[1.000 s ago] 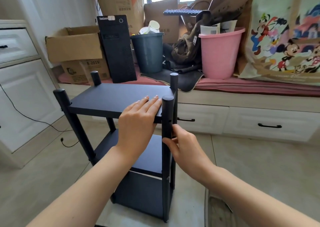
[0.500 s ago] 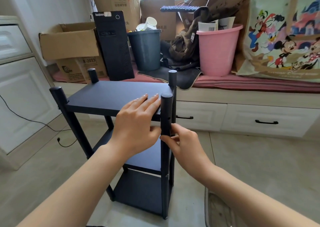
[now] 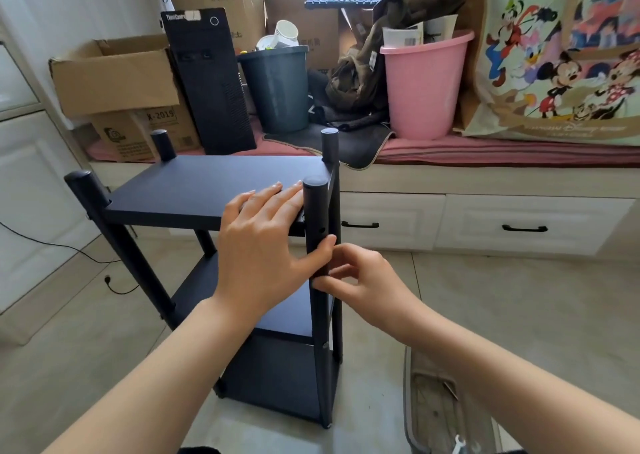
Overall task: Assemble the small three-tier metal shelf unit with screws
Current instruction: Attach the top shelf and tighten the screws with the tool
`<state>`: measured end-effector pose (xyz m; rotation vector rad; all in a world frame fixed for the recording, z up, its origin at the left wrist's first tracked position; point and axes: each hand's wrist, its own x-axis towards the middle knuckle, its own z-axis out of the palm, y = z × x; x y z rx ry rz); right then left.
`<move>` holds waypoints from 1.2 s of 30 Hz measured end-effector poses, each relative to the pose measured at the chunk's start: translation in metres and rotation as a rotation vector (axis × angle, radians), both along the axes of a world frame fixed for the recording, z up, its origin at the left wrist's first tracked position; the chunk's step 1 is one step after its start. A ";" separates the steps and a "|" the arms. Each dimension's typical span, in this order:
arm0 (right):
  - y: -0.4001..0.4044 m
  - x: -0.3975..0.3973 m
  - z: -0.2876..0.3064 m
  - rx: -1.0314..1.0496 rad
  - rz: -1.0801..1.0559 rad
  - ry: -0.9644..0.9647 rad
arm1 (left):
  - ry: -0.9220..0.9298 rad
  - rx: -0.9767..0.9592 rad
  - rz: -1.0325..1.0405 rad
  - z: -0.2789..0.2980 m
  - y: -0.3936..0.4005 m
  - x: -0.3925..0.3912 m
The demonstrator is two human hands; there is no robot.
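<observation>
Hands at the near-right post (image 3: 316,231) of the black shelf unit (image 3: 221,190), which stands upright on the floor at centre frame, all three tiers in place. The post's long axis runs straight up and down, twelve to six, and everything turns on the open screw hole (image 3: 321,230) in its side, just below the top tier.

The left hand (image 3: 266,242) lies flat on the top tier, fingers straight and together, tips pointing to about one o'clock, thumb pressed across the front of the post. It looks to be steadying the corner, pinning tier against post.

The right hand (image 3: 360,280) sits at four o'clock from that hole, close under it, fingers curled with thumb and forefinger tips on the post's right face. Whether a screw is pinched between them, I cannot tell; nothing shows.

So the hole lies up and slightly left of the right fingertips, at roughly eleven o'clock, and the right hand is the nearer one to work it. A screw head (image 3: 325,344) already shows lower on the same post, at the bottom tier.

My read: this top joint is the one left open here.
</observation>
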<state>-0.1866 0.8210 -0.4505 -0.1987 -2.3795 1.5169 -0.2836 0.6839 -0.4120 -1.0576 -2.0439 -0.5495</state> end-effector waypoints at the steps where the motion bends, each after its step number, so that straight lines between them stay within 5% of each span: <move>1: 0.005 0.002 -0.005 0.028 -0.007 -0.037 | 0.009 0.025 -0.001 -0.001 0.002 0.000; 12: 0.091 0.042 -0.099 0.243 -0.087 -0.661 | 0.102 0.148 -0.032 -0.010 0.010 -0.007; 21: 0.126 0.074 -0.216 0.212 -0.208 -1.119 | 0.110 0.149 0.003 -0.009 0.021 -0.004; 36: 0.161 0.057 -0.324 0.214 -0.332 -1.195 | 0.149 0.132 0.066 -0.012 0.052 0.003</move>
